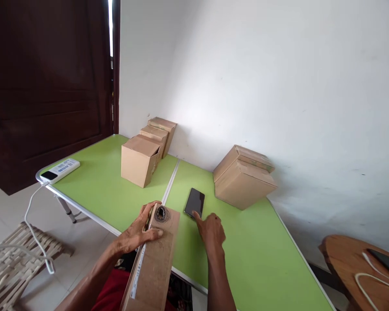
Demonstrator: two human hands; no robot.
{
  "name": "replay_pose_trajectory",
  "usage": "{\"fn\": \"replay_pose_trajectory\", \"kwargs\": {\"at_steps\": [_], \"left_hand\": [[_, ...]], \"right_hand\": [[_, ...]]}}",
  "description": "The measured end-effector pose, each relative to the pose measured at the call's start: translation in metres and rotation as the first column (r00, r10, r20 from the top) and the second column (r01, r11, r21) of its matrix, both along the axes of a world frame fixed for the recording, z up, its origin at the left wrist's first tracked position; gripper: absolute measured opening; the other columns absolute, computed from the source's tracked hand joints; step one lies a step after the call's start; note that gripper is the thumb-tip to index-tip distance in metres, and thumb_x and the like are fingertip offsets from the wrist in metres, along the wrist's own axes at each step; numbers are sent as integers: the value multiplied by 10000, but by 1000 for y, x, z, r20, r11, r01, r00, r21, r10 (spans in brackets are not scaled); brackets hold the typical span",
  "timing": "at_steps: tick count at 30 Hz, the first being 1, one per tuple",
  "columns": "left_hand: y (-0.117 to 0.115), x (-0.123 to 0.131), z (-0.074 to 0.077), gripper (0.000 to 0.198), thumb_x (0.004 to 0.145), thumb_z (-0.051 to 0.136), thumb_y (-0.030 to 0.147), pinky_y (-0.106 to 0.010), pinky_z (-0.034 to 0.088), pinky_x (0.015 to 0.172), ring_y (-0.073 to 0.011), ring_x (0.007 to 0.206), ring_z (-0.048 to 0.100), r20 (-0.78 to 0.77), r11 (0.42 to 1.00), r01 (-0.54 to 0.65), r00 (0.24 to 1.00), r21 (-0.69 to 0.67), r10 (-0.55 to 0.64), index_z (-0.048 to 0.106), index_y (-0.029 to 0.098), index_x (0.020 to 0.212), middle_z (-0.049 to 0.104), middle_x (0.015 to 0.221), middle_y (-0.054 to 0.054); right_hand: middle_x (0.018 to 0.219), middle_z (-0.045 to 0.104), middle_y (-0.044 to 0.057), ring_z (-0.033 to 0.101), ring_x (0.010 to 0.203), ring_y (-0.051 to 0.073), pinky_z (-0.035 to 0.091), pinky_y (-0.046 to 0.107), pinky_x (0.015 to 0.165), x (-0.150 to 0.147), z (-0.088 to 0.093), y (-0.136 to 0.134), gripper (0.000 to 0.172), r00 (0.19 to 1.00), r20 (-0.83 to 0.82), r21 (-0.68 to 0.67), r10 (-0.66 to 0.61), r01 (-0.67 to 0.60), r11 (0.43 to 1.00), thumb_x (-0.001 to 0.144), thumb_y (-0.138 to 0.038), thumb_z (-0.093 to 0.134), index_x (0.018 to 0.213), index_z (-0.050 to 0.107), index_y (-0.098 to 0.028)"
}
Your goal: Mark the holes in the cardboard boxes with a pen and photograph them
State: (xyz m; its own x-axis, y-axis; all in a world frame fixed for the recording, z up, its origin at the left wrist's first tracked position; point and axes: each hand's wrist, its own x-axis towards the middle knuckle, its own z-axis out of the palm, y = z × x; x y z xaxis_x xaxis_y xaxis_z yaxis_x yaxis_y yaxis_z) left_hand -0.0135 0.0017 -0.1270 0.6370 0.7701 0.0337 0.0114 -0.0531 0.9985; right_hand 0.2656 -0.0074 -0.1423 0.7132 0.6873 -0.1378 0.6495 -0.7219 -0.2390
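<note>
Left hand [138, 233] is gripping the long cardboard box [157, 263] near its far end: thumb pressing on the top face, fingers wrapping the left side. Right hand [212, 231] is resting one extended digit on the near end of the black smartphone [195, 201]; other fingers are curling, can't tell if gripping anything. Phone is lying flat on the green table [256, 255], right of the held box. Three cartons [138, 160] are standing left, two more [244, 183] right; contents aren't showing.
</note>
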Motion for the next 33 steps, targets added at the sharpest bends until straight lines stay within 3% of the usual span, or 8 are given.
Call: {"fn": "replay_pose_trajectory", "kwargs": {"at_steps": [6,12,16,20,22,26,30,33], "left_hand": [[-6,-4,9,910,858,728,482,-565,354,1245,-377,1536,350,14,1000,21,1000,14,-21,257,310,1618,348,1622,-110],[-9,-1,9,968,844,756,459,-581,321,1267,-383,1532,353,25,999,35,999,40,-36,228,313,1641,342,1629,-110],[-5,-2,4,979,834,768,464,-572,348,1252,-393,1529,361,38,1000,24,999,17,-24,237,321,1644,303,1656,-112],[-5,-4,4,957,828,770,454,-550,318,1271,-384,1546,338,52,1000,-14,999,3,14,270,313,1632,297,1671,-101],[-6,-4,7,957,820,775,436,-548,327,1264,-376,1521,380,60,1000,-11,998,-15,12,277,304,1627,345,1640,-106],[-9,0,13,977,809,782,400,-536,388,1223,-359,1471,446,87,999,20,996,-36,-16,267,299,1632,356,1625,-115],[-10,4,11,983,804,798,372,-534,397,1223,-374,1476,443,113,999,40,993,-32,-36,282,313,1638,358,1642,-111],[-10,3,6,942,821,799,396,-537,326,1277,-381,1516,388,108,1000,6,994,16,-8,327,346,1635,357,1654,-85]], "right_hand": [[1462,586,130,602,1293,317,525,556,1063,-11,7,50,487,991,-127,54,-46,54,997,991,-476,704,1378,617,-193],[1352,651,110,671,1165,271,583,499,983,9,0,41,404,897,-440,129,-41,108,986,997,-421,715,1318,647,-184],[1109,750,88,745,950,231,633,408,844,7,-14,5,345,700,-709,272,89,155,950,949,-379,744,1183,667,-138],[1166,779,108,770,1023,299,657,425,825,-12,-14,-50,551,472,-843,405,258,243,881,801,-549,783,1172,644,-165],[1254,764,107,768,1063,324,667,459,816,-24,-4,-79,631,375,-868,452,324,332,828,760,-639,801,1194,646,-207],[1310,755,112,784,1028,342,683,485,755,-53,33,-125,562,149,-895,427,421,561,709,761,-489,914,1237,709,-271],[1232,787,123,802,921,301,677,450,759,-98,65,-141,472,-29,-893,348,448,586,732,756,-456,943,1147,755,-270],[1113,815,127,801,848,308,664,478,790,-131,72,-140,543,-126,-890,295,438,574,764,652,-438,1003,1097,757,-248]]}}
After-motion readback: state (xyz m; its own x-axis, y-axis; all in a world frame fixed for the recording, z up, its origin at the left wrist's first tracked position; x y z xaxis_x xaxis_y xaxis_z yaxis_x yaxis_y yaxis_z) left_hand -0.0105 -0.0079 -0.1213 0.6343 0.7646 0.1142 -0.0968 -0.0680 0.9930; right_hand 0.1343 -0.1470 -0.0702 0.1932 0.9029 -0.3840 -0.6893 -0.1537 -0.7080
